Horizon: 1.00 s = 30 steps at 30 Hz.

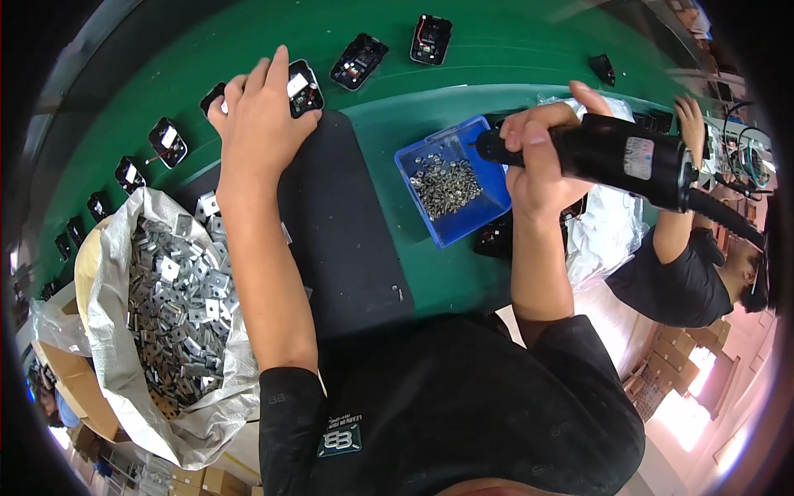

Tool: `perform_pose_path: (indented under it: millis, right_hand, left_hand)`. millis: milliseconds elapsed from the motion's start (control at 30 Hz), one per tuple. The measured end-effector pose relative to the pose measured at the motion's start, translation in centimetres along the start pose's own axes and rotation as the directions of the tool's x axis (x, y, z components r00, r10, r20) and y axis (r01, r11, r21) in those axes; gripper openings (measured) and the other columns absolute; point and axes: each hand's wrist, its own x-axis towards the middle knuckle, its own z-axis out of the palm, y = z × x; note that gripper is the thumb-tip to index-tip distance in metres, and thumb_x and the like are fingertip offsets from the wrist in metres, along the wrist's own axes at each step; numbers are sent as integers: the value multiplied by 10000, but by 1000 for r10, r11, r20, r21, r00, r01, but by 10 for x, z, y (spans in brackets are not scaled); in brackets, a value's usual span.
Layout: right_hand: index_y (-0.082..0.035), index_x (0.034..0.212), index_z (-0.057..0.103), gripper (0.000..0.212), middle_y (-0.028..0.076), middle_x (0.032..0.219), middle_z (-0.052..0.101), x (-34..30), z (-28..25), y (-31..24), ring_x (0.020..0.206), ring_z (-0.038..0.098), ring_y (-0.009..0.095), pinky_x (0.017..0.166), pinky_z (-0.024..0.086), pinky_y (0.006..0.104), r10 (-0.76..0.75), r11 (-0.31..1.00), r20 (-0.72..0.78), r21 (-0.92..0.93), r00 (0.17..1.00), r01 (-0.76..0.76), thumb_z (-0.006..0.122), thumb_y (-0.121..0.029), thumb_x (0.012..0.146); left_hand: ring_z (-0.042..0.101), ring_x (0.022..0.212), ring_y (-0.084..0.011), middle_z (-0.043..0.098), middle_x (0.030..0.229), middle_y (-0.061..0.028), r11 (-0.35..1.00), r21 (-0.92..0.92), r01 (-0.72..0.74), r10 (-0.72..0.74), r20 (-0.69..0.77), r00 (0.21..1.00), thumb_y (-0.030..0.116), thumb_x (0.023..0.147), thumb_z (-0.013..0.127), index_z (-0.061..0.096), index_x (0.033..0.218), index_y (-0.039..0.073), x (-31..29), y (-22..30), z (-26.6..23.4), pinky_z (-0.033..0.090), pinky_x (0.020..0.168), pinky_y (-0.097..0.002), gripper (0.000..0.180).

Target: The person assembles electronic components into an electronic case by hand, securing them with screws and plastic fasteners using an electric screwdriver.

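My left hand [263, 124] reaches over the green conveyor belt, palm down, with its fingers stretched out and apart. Under and beside it are black plastic housings; one housing [306, 89] with a white part inside shows beside the thumb, and another dark edge shows by the little finger. What lies beneath the palm is hidden. My right hand [542, 161] is wrapped round a black electric screwdriver [616, 157], held sideways with its nose to the left and its cable to the right. Below that nose stands a blue bin [436, 225] of small metal screws [447, 186].
Further open housings [360, 62] line the belt [513, 50]. A black mat [339, 231] lies before me. At left stands a white woven sack [116, 331] of metal plates [194, 306]. Clear plastic bags [608, 231] lie at right, near a co-worker's hand [690, 120].
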Motion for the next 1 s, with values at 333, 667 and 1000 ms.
perform_pose_path:
  millis: [333, 667, 1000]
  right_hand:
    - [41, 1253, 401, 542, 97, 702, 606, -8, 4, 25, 593, 590, 139, 577, 512, 250, -1, 1000, 140, -6, 990, 2, 615, 135, 764]
    - [-16, 1318, 349, 556, 60, 682, 531, -9, 8, -6, 558, 533, 178, 574, 509, 352, -84, 980, 103, 189, 991, 63, 619, -7, 832]
    - [-115, 1411, 265, 615, 54, 734, 481, -16, 9, -40, 582, 477, 169, 587, 457, 355, -73, 963, 222, 269, 972, 11, 572, -81, 880]
  left_hand:
    - [569, 999, -234, 657, 956, -48, 987, -34, -157, 151, -141, 979, 293, 681, 794, 634, 1087, 72, 22, 43, 26, 346, 930, -442, 489]
    - [600, 766, -296, 616, 836, -88, 978, -197, 75, -74, 13, 997, 369, 612, 842, 557, 1229, 100, -96, 40, -33, 389, 790, -410, 731]
    - [551, 750, -249, 568, 791, -74, 910, -366, 196, -211, -1, 978, 474, 632, 819, 597, 1201, 53, -123, 15, -51, 381, 736, -393, 742]
